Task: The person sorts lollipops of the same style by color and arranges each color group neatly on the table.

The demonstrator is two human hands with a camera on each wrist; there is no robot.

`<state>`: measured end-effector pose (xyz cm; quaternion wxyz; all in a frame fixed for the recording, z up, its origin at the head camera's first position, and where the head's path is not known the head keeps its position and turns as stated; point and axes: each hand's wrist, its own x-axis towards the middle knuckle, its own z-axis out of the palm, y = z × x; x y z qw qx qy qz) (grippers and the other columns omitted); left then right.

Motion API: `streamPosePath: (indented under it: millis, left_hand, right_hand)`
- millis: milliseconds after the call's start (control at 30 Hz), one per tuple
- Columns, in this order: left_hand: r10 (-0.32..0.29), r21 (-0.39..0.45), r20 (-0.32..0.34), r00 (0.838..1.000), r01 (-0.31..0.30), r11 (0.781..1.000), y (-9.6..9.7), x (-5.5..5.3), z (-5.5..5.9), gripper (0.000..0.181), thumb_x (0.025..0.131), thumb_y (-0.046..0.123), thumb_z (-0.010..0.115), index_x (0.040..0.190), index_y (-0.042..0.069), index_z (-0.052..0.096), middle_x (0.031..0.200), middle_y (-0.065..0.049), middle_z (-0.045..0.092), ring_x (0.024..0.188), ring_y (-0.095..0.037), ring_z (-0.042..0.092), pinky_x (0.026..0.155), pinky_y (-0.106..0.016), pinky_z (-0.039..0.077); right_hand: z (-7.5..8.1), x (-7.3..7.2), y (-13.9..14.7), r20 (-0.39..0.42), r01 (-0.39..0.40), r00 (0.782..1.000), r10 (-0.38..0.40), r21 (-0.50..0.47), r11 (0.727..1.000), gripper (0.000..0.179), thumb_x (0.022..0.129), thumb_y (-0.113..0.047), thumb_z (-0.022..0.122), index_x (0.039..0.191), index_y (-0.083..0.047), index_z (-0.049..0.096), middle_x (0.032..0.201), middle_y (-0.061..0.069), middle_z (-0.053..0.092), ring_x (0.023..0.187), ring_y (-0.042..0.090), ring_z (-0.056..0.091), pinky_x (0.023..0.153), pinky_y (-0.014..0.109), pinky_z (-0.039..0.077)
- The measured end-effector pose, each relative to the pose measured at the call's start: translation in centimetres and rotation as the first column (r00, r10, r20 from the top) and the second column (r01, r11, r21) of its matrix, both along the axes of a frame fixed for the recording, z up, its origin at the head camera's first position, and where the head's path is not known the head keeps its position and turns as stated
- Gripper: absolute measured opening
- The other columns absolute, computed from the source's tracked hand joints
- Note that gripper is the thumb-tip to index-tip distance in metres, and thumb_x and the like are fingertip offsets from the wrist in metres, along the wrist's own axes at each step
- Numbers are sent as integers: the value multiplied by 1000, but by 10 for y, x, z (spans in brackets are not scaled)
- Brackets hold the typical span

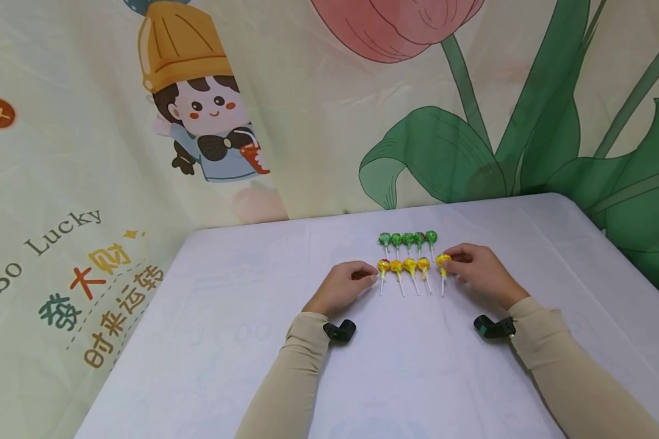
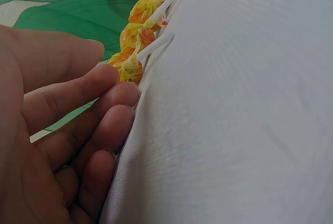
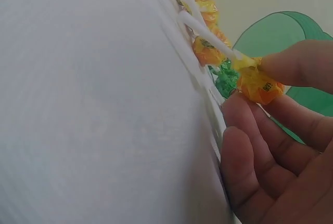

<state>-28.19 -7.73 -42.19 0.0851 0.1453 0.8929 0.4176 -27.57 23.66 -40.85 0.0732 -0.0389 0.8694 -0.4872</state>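
A yellow-wrapped lollipop (image 1: 443,262) is pinched at its head by my right hand (image 1: 484,272), its white stick pointing toward me. To its left, several more yellow lollipops (image 1: 410,266) form a row on the table. At the left end of that row, my left hand (image 1: 345,285) rests by a lollipop with some red on its wrapper (image 1: 383,266). The left wrist view shows fingertips (image 2: 123,95) against the end yellow lollipop (image 2: 126,67), with the thumb apart from it. Behind lies a row of several green lollipops (image 1: 408,239), sticks also toward me.
A white cloth covers the table (image 1: 241,341), whose back edge meets a printed curtain (image 1: 307,122) with flowers and a cartoon child. Each wrist wears a black camera mount: one on the left (image 1: 340,331), one on the right (image 1: 494,327).
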Motion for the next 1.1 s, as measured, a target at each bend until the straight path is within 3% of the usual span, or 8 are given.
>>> streamPosePath:
  millis: [433,1100]
  left_hand:
    - [-4,5,-3,1000,4,1000,-3,1,2,18,98,36,65,111,26,74,111,11,67,101,-11,59,92,-36,48]
    - [12,16,-16,1000,-12,1000,-1,3,-1,16,99,32,64,110,26,74,110,13,67,100,-9,60,91,-34,48]
  right_hand:
    - [-4,-8,-6,-8,8,1000,-7,49,999,35,98,-26,66,126,-5,63,119,14,63,95,28,57,74,32,54]
    - [-5,-20,0,48,-33,998,28,92,995,36,98,-29,63,126,-6,65,123,14,61,98,28,53,76,30,52]
